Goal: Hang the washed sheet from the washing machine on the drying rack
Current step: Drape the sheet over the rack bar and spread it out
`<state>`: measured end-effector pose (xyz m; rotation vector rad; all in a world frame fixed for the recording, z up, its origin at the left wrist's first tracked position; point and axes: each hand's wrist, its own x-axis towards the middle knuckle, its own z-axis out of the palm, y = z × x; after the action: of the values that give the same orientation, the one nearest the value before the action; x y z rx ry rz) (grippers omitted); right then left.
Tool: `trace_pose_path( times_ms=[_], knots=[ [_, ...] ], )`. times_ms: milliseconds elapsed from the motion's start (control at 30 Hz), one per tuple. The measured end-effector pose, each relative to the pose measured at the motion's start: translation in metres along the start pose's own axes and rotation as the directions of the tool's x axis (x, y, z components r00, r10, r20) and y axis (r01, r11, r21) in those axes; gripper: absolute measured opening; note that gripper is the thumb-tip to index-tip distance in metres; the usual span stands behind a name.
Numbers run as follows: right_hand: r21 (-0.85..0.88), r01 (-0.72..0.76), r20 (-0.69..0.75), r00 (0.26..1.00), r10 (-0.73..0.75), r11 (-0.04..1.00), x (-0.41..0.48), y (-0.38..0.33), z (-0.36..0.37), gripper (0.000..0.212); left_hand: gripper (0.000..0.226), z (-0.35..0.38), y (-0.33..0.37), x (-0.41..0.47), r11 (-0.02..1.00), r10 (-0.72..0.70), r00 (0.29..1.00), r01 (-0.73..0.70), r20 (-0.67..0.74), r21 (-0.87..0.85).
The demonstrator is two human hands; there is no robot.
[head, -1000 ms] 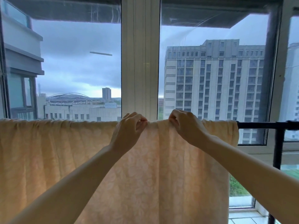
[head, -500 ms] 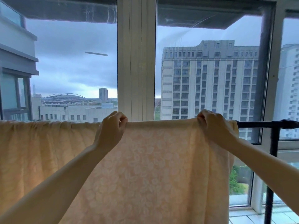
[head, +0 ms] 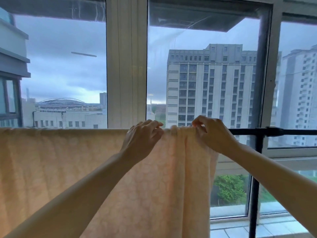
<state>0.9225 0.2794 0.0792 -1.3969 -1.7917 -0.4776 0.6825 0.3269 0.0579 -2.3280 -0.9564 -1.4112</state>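
We face a tall window (head: pixel 127 66) with grey towers beyond; across it the rack's black bar (head: pixel 274 131) runs left to right, the pale sheet (head: pixel 68 160) draped over it along its length. Our left hand (head: pixel 142 138) curls its fingers over the top fold and our right hand (head: pixel 214 134) pinches the bunched cloth just beside, the gathers lying between them. Bare bar lies to the right, nearer the right hand, so we judge the spread goes that way, toward the upright post (head: pixel 257 169).
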Motion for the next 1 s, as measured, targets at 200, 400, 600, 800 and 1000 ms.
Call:
trace_pose_path(
  times_ms=[200,400,600,800,1000],
  knots=[
    [0.002,0.17,0.099,0.981,-0.17,0.985,-0.005,0.037,-0.014,0.023,0.029,0.031,0.04,0.014,0.996,-0.092,0.996,0.092,-0.001,0.011],
    [0.077,0.224,0.02,0.974,-0.226,0.972,-0.01,0.054,-0.023,0.024,0.006,0.035,0.046,0.01,0.986,-0.169,0.975,0.168,-0.142,-0.019],
    [0.056,0.222,-0.05,0.974,-0.219,0.973,-0.013,0.066,-0.032,0.016,0.011,0.024,0.046,0.002,0.979,-0.192,0.97,0.2,-0.148,0.043],
    [-0.004,0.23,-0.099,0.968,-0.23,0.973,-0.021,0.082,-0.042,0.016,0.012,0.012,0.043,-0.003,0.946,-0.294,0.936,0.314,-0.193,0.083],
    [0.077,0.227,-0.064,0.973,-0.222,0.971,-0.025,0.093,-0.049,0.013,0.01,0.022,0.064,0.01,0.929,-0.323,0.917,0.355,-0.234,0.108]
  ],
)
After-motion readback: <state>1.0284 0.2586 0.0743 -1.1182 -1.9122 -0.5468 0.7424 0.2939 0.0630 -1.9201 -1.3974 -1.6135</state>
